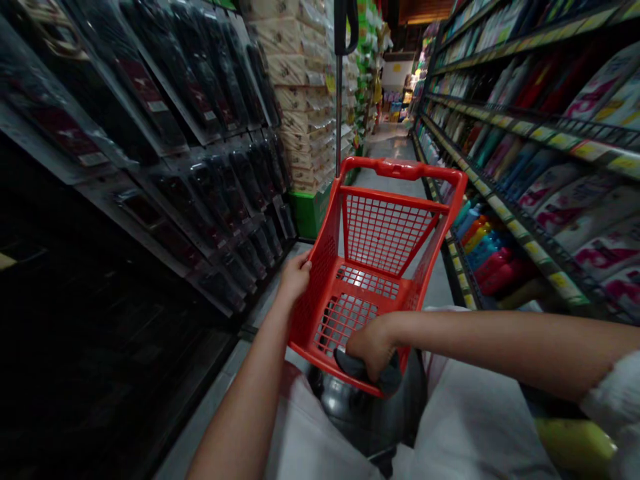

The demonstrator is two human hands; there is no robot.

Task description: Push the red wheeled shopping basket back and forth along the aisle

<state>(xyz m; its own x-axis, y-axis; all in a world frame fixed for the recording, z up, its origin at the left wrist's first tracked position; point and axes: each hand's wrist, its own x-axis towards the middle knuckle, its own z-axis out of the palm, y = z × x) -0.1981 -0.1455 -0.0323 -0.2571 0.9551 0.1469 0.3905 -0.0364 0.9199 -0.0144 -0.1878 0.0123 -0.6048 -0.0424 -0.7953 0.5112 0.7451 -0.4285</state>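
A red plastic shopping basket [383, 193] with grid walls, fitted with a tall pole and black handle [346, 27], stands tilted in front of me. My left hand [295, 277] is closed on its left side wall, fingers curled over the edge. At the near rim, my right hand [373, 343] is closed round a dark grey piece, seemingly cloth [353, 365], which lies against the basket's near edge. Its full shape is hidden by the hand. Below the near rim is a shiny dark rounded object [345, 403], partly covered.
Packaged dark goods [200, 167] hang on the left wall. Stacked beige packs [303, 100] stand on a green base [306, 213]. Shelves of bottles [525, 160] line the right side. A grey tiled aisle [393, 143] runs ahead between them.
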